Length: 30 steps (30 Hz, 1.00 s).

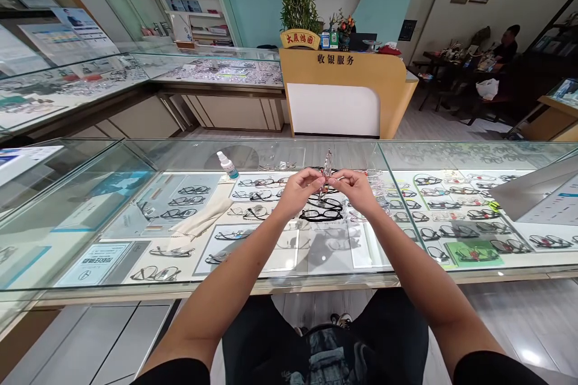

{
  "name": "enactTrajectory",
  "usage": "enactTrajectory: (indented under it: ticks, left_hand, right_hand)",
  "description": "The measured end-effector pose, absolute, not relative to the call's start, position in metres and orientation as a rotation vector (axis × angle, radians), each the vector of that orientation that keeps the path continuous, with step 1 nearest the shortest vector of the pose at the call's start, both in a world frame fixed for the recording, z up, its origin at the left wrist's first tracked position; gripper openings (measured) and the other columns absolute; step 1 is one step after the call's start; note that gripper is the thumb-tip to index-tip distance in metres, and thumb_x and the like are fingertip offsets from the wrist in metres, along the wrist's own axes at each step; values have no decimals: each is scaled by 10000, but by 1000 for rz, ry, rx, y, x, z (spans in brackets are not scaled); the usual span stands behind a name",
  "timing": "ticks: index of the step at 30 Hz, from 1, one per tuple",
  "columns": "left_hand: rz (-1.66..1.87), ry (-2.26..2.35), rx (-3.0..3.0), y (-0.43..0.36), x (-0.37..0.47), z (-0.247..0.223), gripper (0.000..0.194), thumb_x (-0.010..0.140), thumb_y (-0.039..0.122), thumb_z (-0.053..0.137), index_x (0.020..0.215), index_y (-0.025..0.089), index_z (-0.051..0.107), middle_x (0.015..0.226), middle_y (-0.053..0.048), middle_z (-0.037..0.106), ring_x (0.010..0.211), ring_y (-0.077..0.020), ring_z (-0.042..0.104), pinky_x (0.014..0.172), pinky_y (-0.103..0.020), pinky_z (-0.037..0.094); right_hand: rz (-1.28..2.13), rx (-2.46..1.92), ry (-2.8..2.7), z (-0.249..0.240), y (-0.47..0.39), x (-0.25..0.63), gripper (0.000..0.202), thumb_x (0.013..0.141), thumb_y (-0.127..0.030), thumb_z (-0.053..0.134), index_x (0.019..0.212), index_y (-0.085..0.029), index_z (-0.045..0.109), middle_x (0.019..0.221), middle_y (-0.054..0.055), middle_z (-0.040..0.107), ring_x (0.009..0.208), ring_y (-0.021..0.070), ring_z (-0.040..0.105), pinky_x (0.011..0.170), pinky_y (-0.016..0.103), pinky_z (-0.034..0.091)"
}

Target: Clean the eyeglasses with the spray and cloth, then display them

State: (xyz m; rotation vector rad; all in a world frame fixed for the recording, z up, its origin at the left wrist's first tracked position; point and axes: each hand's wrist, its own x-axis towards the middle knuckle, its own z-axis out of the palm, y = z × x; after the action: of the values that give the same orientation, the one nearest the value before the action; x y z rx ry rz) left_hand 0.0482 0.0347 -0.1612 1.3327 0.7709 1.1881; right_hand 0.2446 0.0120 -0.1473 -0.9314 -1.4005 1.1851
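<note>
Both my hands meet above the glass counter, their fingertips pinched together on a slim pair of glasses (328, 162). It is turned nearly edge-on, so its full shape is hard to make out. My left hand (303, 190) grips it from the left, and my right hand (352, 188) from the right. Just below the fingers, black-framed glasses (321, 215) lie in line with several other frames. Left of my hands, a spray bottle (227, 165) with bluish liquid stands tilted in view, and a cream cloth (203, 219) lies crumpled on the counter.
The glass display counter (289, 281) runs across in front of me, with rows of glasses in it. At the right a white folded sign (542, 192) stands on it. Beyond are a wooden cashier desk (345, 72) and a second display case (221, 72). A person (506, 48) sits far right.
</note>
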Motion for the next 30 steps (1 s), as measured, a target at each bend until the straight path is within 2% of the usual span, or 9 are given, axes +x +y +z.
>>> enactTrajectory:
  ticks: [6, 10, 12, 14, 16, 18, 22, 25, 30]
  left_hand:
    - [1223, 782, 1344, 36, 48, -162, 543, 738, 675, 977, 897, 201, 763, 971, -49, 768, 906, -204, 722, 823, -366, 663]
    - [1241, 862, 1408, 41, 43, -166, 524, 793, 689, 926, 932, 207, 777, 1045, -93, 821, 998, -248, 753, 868, -392, 656]
    - [1257, 907, 1460, 43, 41, -168, 497, 815, 679, 907, 926, 211, 784, 1045, -95, 825, 1013, -256, 752, 861, -385, 645]
    - [1267, 935, 1511, 45, 40, -169, 466, 830, 661, 897, 919, 215, 795, 1034, -91, 821, 1015, -257, 748, 861, -380, 636]
    - [1254, 952, 1559, 46, 39, -170, 445, 848, 647, 887, 926, 216, 811, 1029, -90, 822, 1000, -252, 746, 872, -380, 629]
    - [1223, 962, 1589, 46, 38, -171, 449, 859, 651, 879, 936, 213, 824, 1030, -94, 826, 985, -248, 749, 876, -380, 626]
    - [1194, 943, 1567, 44, 39, -171, 500, 835, 691, 886, 931, 205, 821, 1019, -101, 828, 960, -246, 756, 847, -377, 634]
    - [1227, 908, 1524, 42, 41, -171, 500, 830, 688, 896, 923, 205, 808, 996, -91, 815, 949, -241, 755, 849, -382, 650]
    - [1224, 866, 1543, 36, 47, -168, 461, 803, 643, 936, 884, 208, 808, 888, -53, 764, 858, -211, 718, 796, -361, 660]
  right_hand:
    - [1081, -968, -1422, -147, 13, 248, 589, 751, -795, 874, 822, -227, 731, 533, -129, 259, 558, 100, 171, 598, 313, 170]
    - [824, -1094, -1420, -152, 16, 255, 459, 894, -685, 769, 874, -228, 730, 559, -113, 313, 554, 118, 257, 602, 308, 237]
    - [611, -1196, -1423, -154, 16, 260, 384, 974, -610, 695, 924, -231, 732, 556, -93, 426, 547, 133, 363, 624, 310, 299]
    - [439, -1289, -1421, -154, 16, 264, 357, 1026, -571, 636, 986, -232, 740, 618, -44, 626, 566, 156, 497, 657, 321, 368]
    - [330, -1341, -1404, -152, 17, 268, 355, 1053, -554, 602, 1048, -233, 752, 791, 30, 803, 630, 189, 622, 702, 342, 433]
    - [251, -1348, -1381, -150, 18, 270, 343, 1064, -532, 590, 1117, -234, 751, 985, 85, 874, 726, 223, 707, 744, 366, 477]
    - [188, -1304, -1378, -151, 18, 267, 326, 1050, -516, 634, 1232, -246, 657, 1229, 115, 858, 851, 250, 768, 747, 386, 520]
    - [201, -1262, -1450, -157, 14, 257, 421, 1004, -556, 726, 1262, -255, 587, 1372, 147, 786, 967, 261, 779, 770, 395, 562]
    - [168, -1228, -1545, -166, 10, 245, 544, 974, -567, 787, 1326, -234, 541, 1432, 190, 674, 1093, 278, 740, 888, 428, 595]
